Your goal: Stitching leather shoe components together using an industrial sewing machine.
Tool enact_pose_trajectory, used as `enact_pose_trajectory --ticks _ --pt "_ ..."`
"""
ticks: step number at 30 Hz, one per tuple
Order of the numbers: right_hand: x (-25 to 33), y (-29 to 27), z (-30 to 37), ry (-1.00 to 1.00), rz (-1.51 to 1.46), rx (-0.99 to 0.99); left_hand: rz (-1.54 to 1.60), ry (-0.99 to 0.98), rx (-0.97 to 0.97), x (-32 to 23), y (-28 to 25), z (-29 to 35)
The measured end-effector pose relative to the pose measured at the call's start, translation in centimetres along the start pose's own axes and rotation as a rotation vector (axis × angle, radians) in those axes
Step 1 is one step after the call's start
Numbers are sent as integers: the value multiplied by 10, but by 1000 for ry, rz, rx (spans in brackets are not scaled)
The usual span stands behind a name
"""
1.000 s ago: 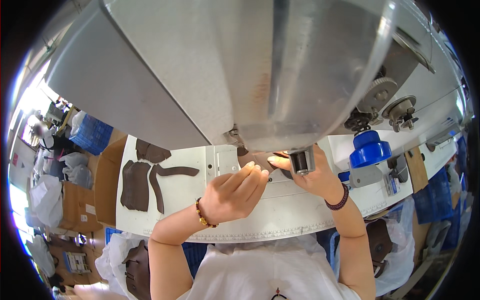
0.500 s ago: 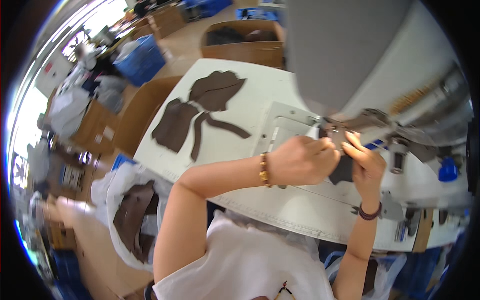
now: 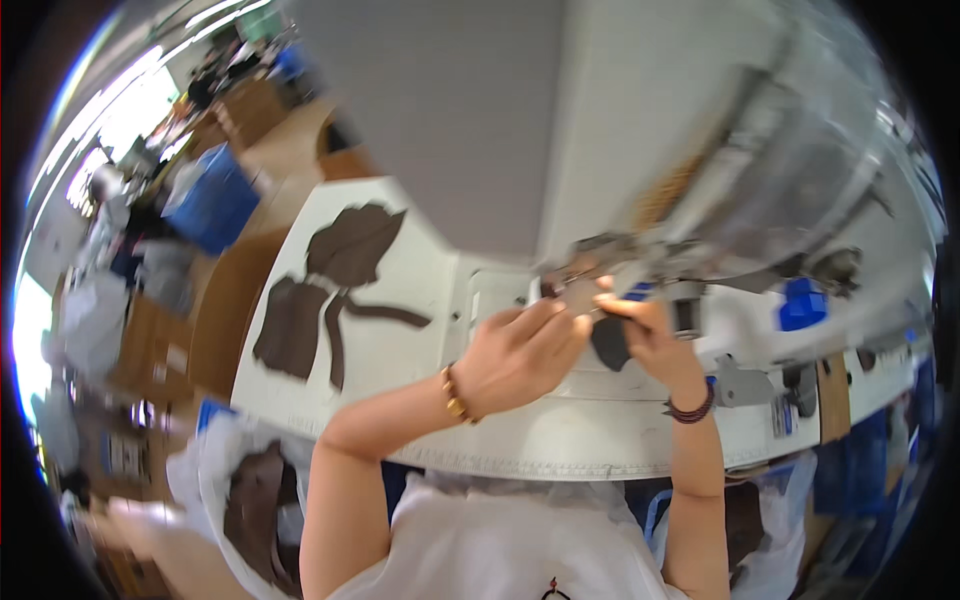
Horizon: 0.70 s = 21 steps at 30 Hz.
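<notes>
Beneath the sewing machine (image 3: pixel 450 130), both hands are close together at a dark brown-grey cut piece (image 3: pixel 610 345), probably leather or a similar sheet. My left hand (image 3: pixel 525 355) has curled fingers pinched at the piece's left side, by the machine's needle area. My right hand (image 3: pixel 655 340) holds its right side between thumb and fingers. Motion blur and the fingers hide the exact grip and the edge being worked. On the white table (image 3: pixel 420 400), to the left, lie several flat brown pieces, among them a broad one (image 3: pixel 355 245) and a narrow curved strip (image 3: pixel 385 313).
A white plastic bag (image 3: pixel 215 500) with brown pieces hangs at the table's left front. Left of the table stand a cardboard box (image 3: pixel 235 310) and a blue bin (image 3: pixel 212 198). A blue object (image 3: pixel 802 305) sits right of the machine. The machine's large body overhangs the table.
My viewpoint has shifted, so the machine fills more of the picture and the table pieces sit lower and further left. Both hands stay at the dark piece, their fingers slightly shifted.
</notes>
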State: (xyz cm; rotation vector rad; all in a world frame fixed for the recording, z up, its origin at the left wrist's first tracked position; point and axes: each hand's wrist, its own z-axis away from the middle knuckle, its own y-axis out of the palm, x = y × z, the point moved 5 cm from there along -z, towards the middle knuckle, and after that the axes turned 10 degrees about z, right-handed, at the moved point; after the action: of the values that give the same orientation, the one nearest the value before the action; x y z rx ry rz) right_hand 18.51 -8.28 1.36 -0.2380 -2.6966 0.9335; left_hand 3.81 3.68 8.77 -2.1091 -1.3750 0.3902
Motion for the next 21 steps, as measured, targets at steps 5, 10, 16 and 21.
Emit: enact_pose_trajectory --ticks 5,10,16,21 --pt "19 -21 -23 12 -30 241 -8 41 22 -3 3 -8" --pt "24 -28 -24 9 -95 41 -65 55 -3 -5 4 -7" --pt "16 -19 -13 88 -177 31 -56 41 -33 0 3 -5" --pt "23 -15 -12 -60 93 95 -36 35 -7 2 2 -6"
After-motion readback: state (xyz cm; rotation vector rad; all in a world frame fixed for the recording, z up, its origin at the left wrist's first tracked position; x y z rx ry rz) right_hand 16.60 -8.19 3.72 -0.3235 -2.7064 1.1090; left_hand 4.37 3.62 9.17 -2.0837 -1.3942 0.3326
